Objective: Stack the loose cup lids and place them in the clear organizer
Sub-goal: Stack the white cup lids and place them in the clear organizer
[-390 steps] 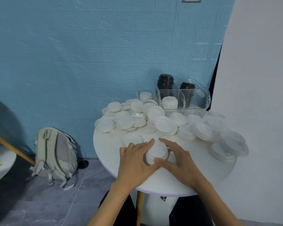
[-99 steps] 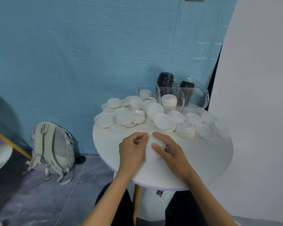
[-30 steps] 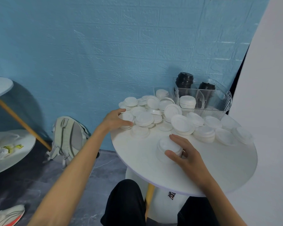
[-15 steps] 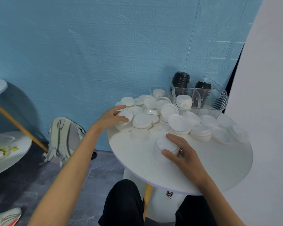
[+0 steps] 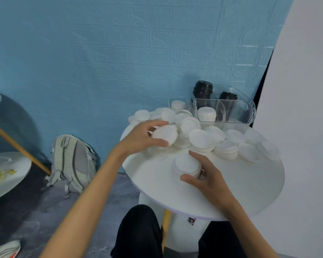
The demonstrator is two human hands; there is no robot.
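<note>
Many loose white cup lids lie across the far half of the round white table. My left hand grips one white lid, lifted and tilted above the pile's left side. My right hand curls around a short stack of white lids standing on the table in front of me. The clear organizer stands at the back of the table and holds a white lid stack and two black lid stacks.
A smaller clear box with white lids stands left of the organizer. A grey backpack leans on the blue wall at floor level. Another white table is at the far left. A white panel borders the table on the right.
My left hand has picked a lid out of the left side of the pile and lifted it toward the stack. My right hand has stayed on the stack.
</note>
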